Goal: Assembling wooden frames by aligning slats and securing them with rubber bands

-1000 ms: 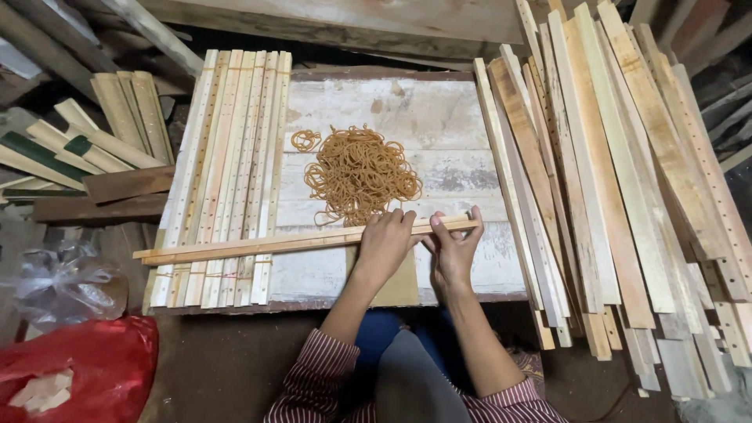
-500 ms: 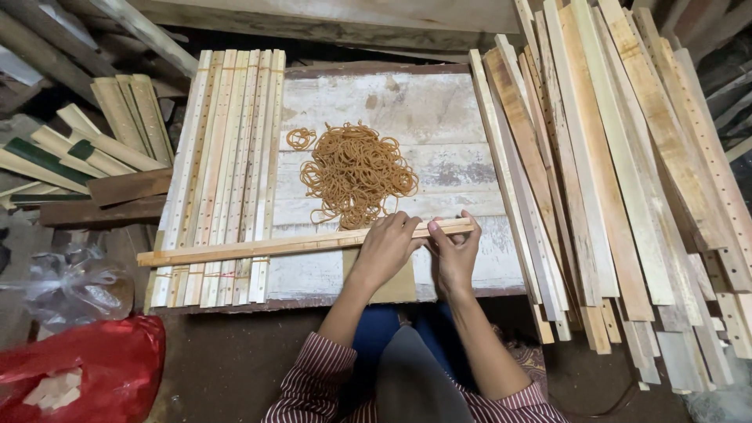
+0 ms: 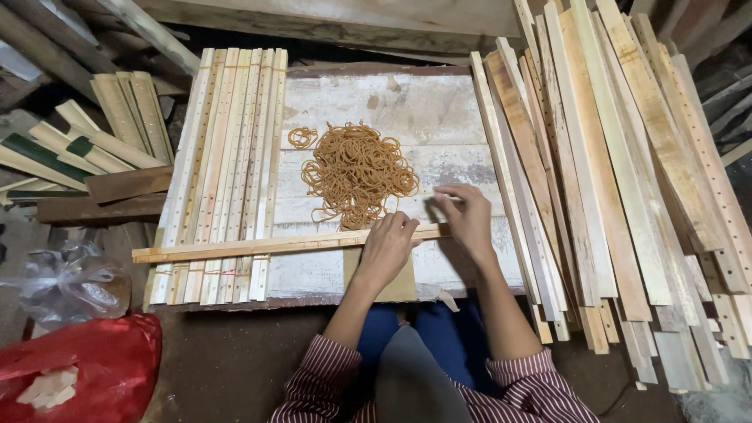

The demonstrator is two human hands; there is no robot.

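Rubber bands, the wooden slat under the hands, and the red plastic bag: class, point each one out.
Rubber bands (image 3: 356, 172): head view, middle of heap.
Wooden slat (image 3: 258, 246): head view, bare left half.
Red plastic bag (image 3: 102, 360): head view, its upper side.

I see my left hand (image 3: 385, 249) pressing a wooden slat bundle (image 3: 274, 245) near the board's (image 3: 376, 102) front edge (rubber bands (image 3: 356, 172) heaped mid-board).

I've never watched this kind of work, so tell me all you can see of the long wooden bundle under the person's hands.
The bundle of thin slats is pale, light wood, long and narrow. It lies flat and crosswise over the whitewashed board, its left end resting on a row of drilled slats. The left hand presses on it; the right hand is at its right end.
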